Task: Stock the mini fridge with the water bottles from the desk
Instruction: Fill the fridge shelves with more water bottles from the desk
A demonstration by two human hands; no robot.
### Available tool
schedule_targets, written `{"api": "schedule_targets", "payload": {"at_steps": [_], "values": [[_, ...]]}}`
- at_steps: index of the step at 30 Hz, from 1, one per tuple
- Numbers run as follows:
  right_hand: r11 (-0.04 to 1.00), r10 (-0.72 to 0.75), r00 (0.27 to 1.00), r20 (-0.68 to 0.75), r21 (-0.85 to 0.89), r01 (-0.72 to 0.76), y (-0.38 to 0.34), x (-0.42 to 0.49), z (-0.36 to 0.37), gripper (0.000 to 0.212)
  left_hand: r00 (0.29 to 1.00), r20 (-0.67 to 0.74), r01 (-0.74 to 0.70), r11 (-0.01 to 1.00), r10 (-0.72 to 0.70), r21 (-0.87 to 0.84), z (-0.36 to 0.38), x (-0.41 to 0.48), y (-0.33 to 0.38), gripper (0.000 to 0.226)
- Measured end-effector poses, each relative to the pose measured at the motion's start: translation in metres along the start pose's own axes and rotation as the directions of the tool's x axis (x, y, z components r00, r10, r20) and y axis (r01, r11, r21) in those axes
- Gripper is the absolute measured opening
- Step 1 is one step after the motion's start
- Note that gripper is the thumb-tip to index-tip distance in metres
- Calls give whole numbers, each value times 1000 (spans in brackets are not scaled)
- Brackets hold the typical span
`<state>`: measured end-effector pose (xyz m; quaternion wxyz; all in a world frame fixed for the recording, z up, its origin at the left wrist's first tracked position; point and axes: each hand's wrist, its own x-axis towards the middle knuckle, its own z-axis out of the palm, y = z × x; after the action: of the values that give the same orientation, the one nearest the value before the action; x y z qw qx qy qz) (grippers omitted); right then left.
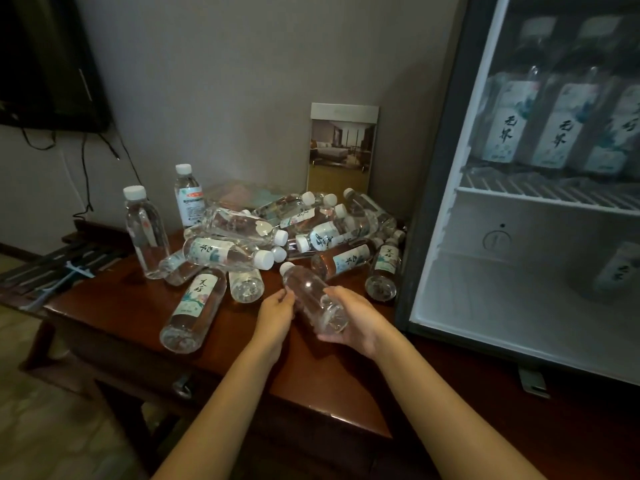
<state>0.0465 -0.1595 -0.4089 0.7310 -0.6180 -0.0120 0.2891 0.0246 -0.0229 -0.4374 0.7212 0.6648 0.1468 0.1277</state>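
A clear water bottle [311,293] lies tilted above the dark wooden desk [114,306], cap pointing away from me. My right hand [353,323] cradles its base from below with curled fingers. My left hand [277,311] touches its left side near the neck. Behind it several labelled bottles lie in a heap [298,230], and two bottles stand upright at the left [145,233]. The mini fridge [519,237] stands at the right with its interior showing. Three labelled bottles stand on its upper wire shelf [554,126], and one bottle [620,268] sits on the lower level.
A framed room photo [341,150] leans on the wall behind the heap. A dark television [45,64] with hanging cables is at the upper left. A low rack with slats [52,268] sits left of the desk.
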Motion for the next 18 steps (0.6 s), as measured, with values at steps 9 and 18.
{"api": "schedule_targets", "payload": {"at_steps": [9, 18], "values": [[836, -74, 951, 300, 538, -105, 9, -37, -13, 48, 944, 329, 103, 947, 4, -304, 23, -26, 17, 62], [989, -89, 958, 273, 139, 52, -7, -69, -31, 57, 972, 186, -92, 963, 142, -255, 37, -45, 39, 27]]}}
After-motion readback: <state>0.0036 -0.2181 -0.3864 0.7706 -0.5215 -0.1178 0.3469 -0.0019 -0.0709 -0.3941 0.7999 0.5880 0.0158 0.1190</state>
